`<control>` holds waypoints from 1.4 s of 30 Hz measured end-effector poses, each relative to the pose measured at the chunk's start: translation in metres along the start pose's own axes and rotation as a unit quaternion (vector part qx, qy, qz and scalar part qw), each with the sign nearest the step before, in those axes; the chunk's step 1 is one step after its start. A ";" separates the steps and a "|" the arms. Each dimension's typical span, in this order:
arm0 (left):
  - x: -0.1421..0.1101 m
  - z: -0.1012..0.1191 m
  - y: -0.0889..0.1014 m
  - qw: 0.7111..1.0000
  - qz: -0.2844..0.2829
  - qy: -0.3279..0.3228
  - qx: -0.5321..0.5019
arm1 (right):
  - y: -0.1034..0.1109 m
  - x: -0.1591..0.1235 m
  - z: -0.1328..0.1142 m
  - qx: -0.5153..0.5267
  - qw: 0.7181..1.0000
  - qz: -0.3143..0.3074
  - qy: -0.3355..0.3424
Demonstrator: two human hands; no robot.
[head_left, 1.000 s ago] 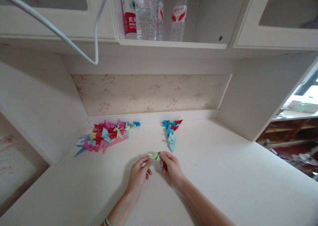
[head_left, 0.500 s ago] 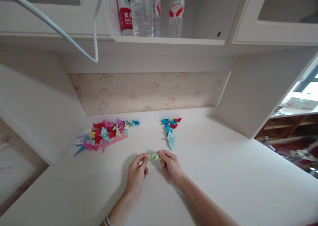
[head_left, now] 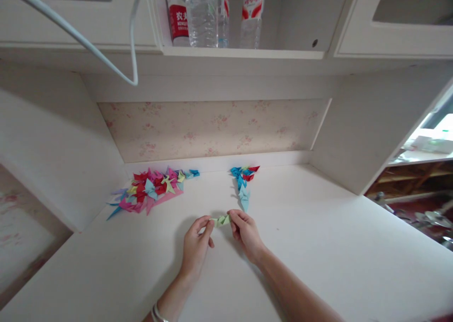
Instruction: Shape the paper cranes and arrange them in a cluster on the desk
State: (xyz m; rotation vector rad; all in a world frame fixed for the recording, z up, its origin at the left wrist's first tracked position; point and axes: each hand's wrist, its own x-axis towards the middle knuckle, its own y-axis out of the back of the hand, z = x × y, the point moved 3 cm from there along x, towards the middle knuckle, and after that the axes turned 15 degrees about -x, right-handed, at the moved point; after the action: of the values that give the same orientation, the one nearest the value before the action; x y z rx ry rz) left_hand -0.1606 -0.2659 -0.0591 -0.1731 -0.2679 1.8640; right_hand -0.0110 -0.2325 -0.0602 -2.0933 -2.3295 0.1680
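Note:
A light green folded-paper piece [head_left: 222, 220], which looks like an origami crane, is stretched between my two hands just above the white desk. My left hand [head_left: 197, 242] pinches its left end between thumb and fingers. On its right end, the thumb and forefinger of my right hand [head_left: 247, 232] are closed. Just beyond my right hand lies a short row of blue, light blue and red paper cranes [head_left: 242, 185]. Farther left is a larger heap of folded paper cranes [head_left: 150, 190] in pink, red, blue and yellow.
The white desk [head_left: 318, 246] runs back to a flower-patterned panel [head_left: 212, 128]. Overhead, a shelf [head_left: 244, 53] holds plastic bottles [head_left: 201, 15]. A white cable or rod [head_left: 81, 39] hangs at upper left. Side panels [head_left: 382, 119] close in the desk.
The view has shifted slightly. Both hands keep their pinch on the green paper piece, almost in the same place.

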 end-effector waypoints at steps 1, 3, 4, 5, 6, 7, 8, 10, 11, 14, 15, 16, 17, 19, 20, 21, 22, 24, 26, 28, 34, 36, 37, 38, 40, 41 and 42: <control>0.000 0.000 0.000 1.000 0.002 -0.003 0.006 | 0.000 0.000 0.000 -0.002 1.000 0.002 0.002; 0.000 0.000 0.001 1.000 0.006 -0.013 0.018 | 0.000 0.000 0.000 -0.009 1.000 0.003 0.005; -0.001 0.001 0.001 0.999 0.007 -0.019 0.025 | 0.000 0.000 0.000 -0.012 1.000 0.003 0.007; -0.001 0.001 0.001 0.999 0.006 -0.025 0.032 | 0.000 0.000 0.000 -0.013 1.000 0.004 0.009; -0.002 0.002 0.001 0.999 0.003 -0.029 0.039 | 0.001 0.000 -0.001 -0.013 1.000 0.004 0.012; -0.002 0.002 0.001 0.998 -0.001 -0.032 0.046 | 0.001 -0.001 -0.002 -0.012 1.000 0.005 0.015; -0.002 0.002 0.001 0.998 -0.005 -0.033 0.054 | 0.002 -0.001 -0.003 -0.009 1.000 0.004 0.019; -0.003 0.001 0.001 0.997 -0.013 -0.033 0.066 | 0.002 -0.002 -0.004 -0.003 1.000 0.001 0.026; -0.003 0.000 0.001 0.997 -0.016 -0.032 0.069 | 0.002 -0.003 -0.005 0.000 1.000 -0.001 0.030; -0.002 -0.001 0.002 0.997 -0.013 -0.034 0.065 | 0.001 -0.004 -0.005 0.000 0.999 -0.004 0.035; -0.002 -0.001 0.002 0.997 -0.009 -0.037 0.061 | 0.000 -0.004 -0.004 -0.003 0.999 -0.004 0.033; -0.002 0.000 0.002 0.998 -0.003 -0.039 0.057 | 0.000 -0.004 -0.004 -0.006 1.000 -0.004 0.030; -0.002 0.002 0.002 0.998 0.005 -0.041 0.054 | -0.001 -0.004 -0.003 -0.009 1.000 -0.007 0.025; -0.002 0.004 0.003 0.998 0.020 -0.044 0.049 | -0.003 -0.004 -0.003 -0.016 1.000 -0.016 0.017; -0.001 0.005 0.003 0.997 0.026 -0.044 0.049 | -0.003 -0.004 -0.003 -0.020 0.999 -0.023 0.013; -0.001 0.006 0.004 0.997 0.028 -0.043 0.051 | -0.004 -0.005 -0.003 -0.023 0.999 -0.032 0.007; -0.001 0.006 0.004 0.997 0.024 -0.040 0.056 | -0.005 -0.005 -0.002 -0.024 0.999 -0.039 0.001; 0.000 0.005 0.005 0.997 0.009 -0.035 0.071 | -0.006 -0.007 -0.001 -0.022 0.999 -0.046 -0.012; 0.002 0.004 0.008 0.996 0.004 -0.036 0.079 | -0.008 -0.008 0.000 -0.012 0.999 -0.044 -0.019; 0.005 0.004 0.012 0.997 0.016 -0.039 0.072 | -0.010 -0.010 0.002 -0.004 0.999 -0.041 -0.021; 0.043 0.025 0.007 0.994 0.021 -0.064 0.083 | -0.020 -0.008 0.011 -0.037 0.996 -0.076 -0.011; 0.067 0.039 -0.010 0.991 -0.003 -0.083 0.102 | -0.023 -0.006 0.015 -0.070 0.994 -0.088 0.006; 0.080 0.046 -0.022 0.989 -0.020 -0.093 0.116 | -0.024 -0.005 0.017 -0.094 0.991 -0.090 0.015; 0.093 0.052 -0.036 0.984 -0.041 -0.105 0.135 | -0.025 -0.004 0.019 -0.126 0.988 -0.091 0.023; 0.118 0.061 -0.069 0.969 -0.081 -0.129 0.192 | -0.029 -0.003 0.023 -0.213 0.972 -0.092 0.035; 0.129 0.065 -0.087 0.958 -0.099 -0.148 0.223 | -0.031 -0.003 0.024 -0.267 0.959 -0.091 0.037; 0.140 0.066 -0.105 0.946 -0.119 -0.168 0.250 | -0.033 -0.002 0.026 -0.322 0.942 -0.088 0.038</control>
State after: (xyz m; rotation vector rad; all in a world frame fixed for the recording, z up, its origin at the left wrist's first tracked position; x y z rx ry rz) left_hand -0.1239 -0.1085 0.0353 0.5090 -0.0371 1.6545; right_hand -0.0460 -0.2396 -0.0831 -2.0173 -2.7612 -0.7627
